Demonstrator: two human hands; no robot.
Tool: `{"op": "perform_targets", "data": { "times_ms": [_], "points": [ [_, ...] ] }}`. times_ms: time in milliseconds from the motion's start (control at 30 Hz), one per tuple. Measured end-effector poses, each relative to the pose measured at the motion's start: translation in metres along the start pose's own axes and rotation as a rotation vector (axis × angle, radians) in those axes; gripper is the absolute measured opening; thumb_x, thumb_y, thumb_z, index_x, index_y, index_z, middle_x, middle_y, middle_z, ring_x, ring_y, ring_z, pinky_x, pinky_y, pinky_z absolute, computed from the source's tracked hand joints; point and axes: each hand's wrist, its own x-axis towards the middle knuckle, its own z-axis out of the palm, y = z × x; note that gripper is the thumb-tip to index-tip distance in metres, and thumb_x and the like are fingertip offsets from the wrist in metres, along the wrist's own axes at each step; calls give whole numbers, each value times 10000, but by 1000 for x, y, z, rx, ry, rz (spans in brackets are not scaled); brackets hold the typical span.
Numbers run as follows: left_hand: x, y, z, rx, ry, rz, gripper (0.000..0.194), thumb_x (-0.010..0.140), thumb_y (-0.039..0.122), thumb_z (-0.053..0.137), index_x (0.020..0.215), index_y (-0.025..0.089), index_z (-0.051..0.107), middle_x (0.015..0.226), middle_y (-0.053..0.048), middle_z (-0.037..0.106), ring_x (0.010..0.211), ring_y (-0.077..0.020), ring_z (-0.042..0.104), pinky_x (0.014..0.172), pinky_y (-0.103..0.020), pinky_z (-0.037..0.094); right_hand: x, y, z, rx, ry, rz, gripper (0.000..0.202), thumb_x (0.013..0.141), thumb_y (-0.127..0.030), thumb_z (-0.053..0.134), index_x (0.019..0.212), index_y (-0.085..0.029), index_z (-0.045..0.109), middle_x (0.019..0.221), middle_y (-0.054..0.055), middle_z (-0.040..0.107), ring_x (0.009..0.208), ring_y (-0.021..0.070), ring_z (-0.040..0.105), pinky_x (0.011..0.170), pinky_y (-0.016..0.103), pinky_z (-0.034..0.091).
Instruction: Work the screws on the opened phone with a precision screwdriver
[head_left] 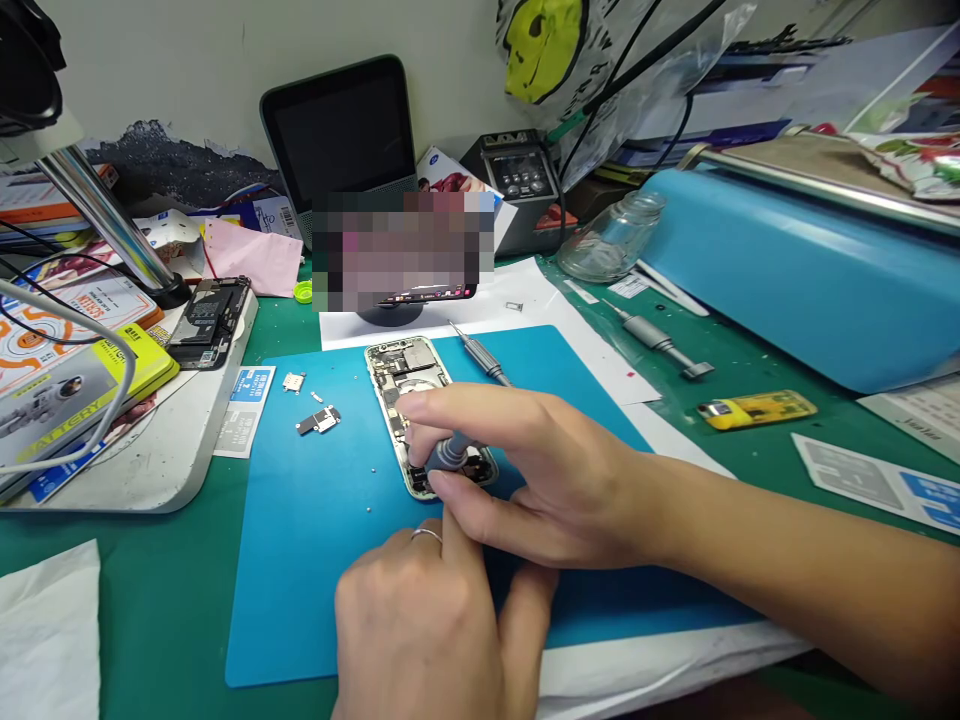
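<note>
Left hand (429, 610) nearest, just below the opened phone (411, 361), fingertips partly hidden, cannot tell if gripping | phone lies on blue mat (296, 580), inner parts bare | right hand (559, 465) over its lower end, fingers pinching grey screwdriver (448, 453) | loose metal parts (322, 420) left of phone | another screwdriver (481, 355) beyond right hand | green desk (169, 590) under mat

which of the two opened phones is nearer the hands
The pale-framed phone on the blue mat, partly hidden by the right hand. The other opened phone lies farther off, to the left, on a white base.
</note>
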Motion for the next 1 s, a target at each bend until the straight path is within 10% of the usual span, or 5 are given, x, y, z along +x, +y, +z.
{"op": "perform_targets", "data": {
  "times_ms": [1000],
  "points": [
    [1, 1, -1, 20, 17, 10, 264, 822, 308, 747, 638, 214, 584, 548, -15, 620, 470, -186, 651, 501, -259, 453, -1, 0, -1, 20, 4, 4, 459, 985, -71, 507, 1412, -208, 410, 892, -1, 648, 783, 142, 641, 804, 315, 627]
  ]
}}
